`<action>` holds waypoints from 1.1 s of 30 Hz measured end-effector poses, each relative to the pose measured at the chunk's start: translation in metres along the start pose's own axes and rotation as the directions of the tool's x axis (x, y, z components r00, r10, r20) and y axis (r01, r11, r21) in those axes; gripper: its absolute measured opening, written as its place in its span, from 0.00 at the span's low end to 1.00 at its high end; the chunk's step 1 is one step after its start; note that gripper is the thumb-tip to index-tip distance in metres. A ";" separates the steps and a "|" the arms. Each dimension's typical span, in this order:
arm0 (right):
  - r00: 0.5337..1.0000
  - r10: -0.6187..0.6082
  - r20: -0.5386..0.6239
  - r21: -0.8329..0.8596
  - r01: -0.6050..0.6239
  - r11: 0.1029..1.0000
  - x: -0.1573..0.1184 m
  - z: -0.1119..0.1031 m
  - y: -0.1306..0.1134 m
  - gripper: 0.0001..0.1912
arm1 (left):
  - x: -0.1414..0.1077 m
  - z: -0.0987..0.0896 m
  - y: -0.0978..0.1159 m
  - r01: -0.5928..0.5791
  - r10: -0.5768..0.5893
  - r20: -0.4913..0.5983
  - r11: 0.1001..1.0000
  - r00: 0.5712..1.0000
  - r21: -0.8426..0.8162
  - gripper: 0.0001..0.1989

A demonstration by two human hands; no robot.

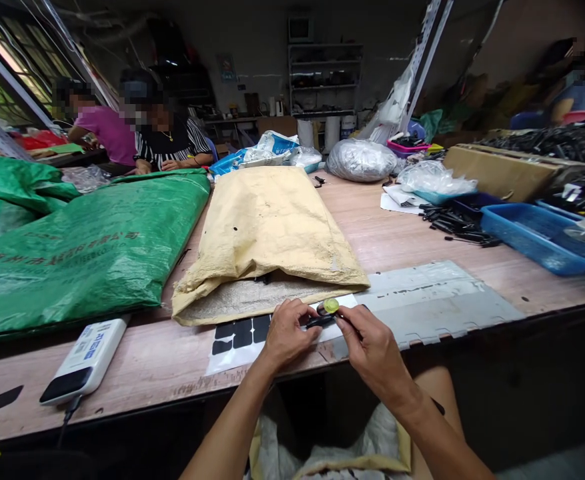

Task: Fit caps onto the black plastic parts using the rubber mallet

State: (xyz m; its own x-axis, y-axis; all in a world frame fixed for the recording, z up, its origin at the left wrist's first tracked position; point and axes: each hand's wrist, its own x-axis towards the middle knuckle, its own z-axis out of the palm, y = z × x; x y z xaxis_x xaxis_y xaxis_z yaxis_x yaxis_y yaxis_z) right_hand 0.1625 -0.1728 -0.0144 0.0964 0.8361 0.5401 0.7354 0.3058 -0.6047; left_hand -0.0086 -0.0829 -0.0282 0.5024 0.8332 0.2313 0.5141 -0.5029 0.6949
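Note:
Both my hands meet over the table's front edge, around a small black part (pixel 321 321) with a round yellow-green piece (pixel 331 305) at its top. My left hand (pixel 289 333) has its fingers closed on the black part's left end. From the right, my right hand (pixel 367 337) pinches the same part near the yellow-green piece. Partly beneath my left hand lies a white sheet (pixel 222 363) with black stickers (pixel 242 332). Just behind my hands is the open mouth of a cream woven sack (pixel 272 233).
A green sack (pixel 87 247) and a white power bank (pixel 89 357) lie left. Right are a grey sheet (pixel 422 300), black parts (pixel 459 227), a blue tray (pixel 537 243) and a cardboard box (pixel 502 170). Another sack (pixel 332 460) is below the edge. Two people sit across the table.

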 end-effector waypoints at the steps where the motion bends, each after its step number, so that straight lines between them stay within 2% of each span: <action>1: 1.000 -0.005 0.013 -0.011 0.006 1.000 -0.001 0.002 -0.001 0.13 | 0.000 0.000 -0.001 -0.001 0.001 0.000 1.000 1.000 0.000 0.07; 4: 0.999 -0.031 0.013 -0.040 0.031 0.999 -0.002 0.005 -0.004 0.13 | 0.000 0.001 -0.002 -0.002 0.002 0.000 1.000 1.000 0.003 0.06; 9: 0.992 -0.108 -0.059 -0.030 0.106 0.994 -0.003 0.000 -0.013 0.15 | 0.000 0.001 -0.002 0.011 -0.011 0.008 1.000 1.000 0.001 0.04; 14: 0.990 -0.115 -0.077 -0.049 0.111 0.993 -0.002 -0.001 -0.014 0.14 | -0.001 0.001 -0.002 0.002 -0.002 -0.004 1.000 1.000 -0.030 0.09; 21: 0.994 -0.102 -0.047 -0.073 0.099 0.992 -0.007 0.003 -0.012 0.15 | -0.001 -0.002 0.000 -0.006 0.006 -0.007 1.000 1.000 -0.020 0.09; 26: 0.997 -0.040 0.060 -0.127 0.047 0.991 -0.012 0.009 -0.004 0.15 | 0.000 -0.001 -0.001 -0.020 0.019 -0.010 1.000 1.000 -0.023 0.07; 29: 0.999 -0.032 -0.002 -0.113 0.032 0.993 -0.009 0.004 0.000 0.15 | 0.000 0.000 -0.002 -0.003 0.002 -0.023 1.000 1.000 -0.028 0.11; 33: 0.997 -0.034 -0.072 -0.129 0.025 0.991 -0.006 -0.002 0.001 0.14 | 0.000 0.000 0.000 0.024 -0.024 -0.024 0.999 0.999 -0.028 0.11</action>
State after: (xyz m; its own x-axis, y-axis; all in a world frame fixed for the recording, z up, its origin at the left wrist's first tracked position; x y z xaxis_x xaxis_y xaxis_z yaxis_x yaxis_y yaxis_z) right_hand 0.1639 -0.1786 -0.0174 0.1190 0.7901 0.6013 0.8179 0.2654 -0.5105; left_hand -0.0085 -0.0829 -0.0288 0.4727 0.8505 0.2306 0.5060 -0.4762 0.7192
